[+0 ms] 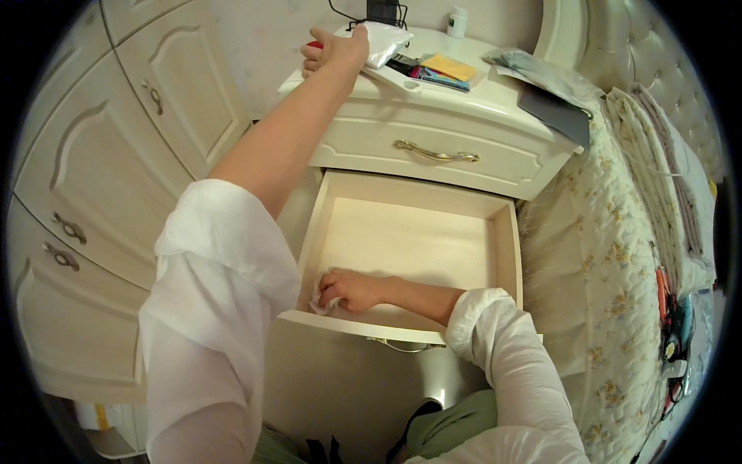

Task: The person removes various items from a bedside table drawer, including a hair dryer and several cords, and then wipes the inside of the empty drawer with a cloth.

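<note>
My right hand is down inside the pulled-out drawer, at its front left corner. Its fingers close over a crumpled white wipe, pressed against the drawer floor by the front wall. My left hand reaches up to the left end of the nightstand top, with its fingers bent and apart. Something red shows between those fingers; whether they grip it is hard to see. Right beside the left thumb lies a white plastic packet, on or over a white tray-like piece.
On the nightstand are a yellow packet, small booklets, a white bottle and a black wire stand. A dark flat sheet overhangs the right edge. Wardrobe doors stand left; a quilted mattress borders the right.
</note>
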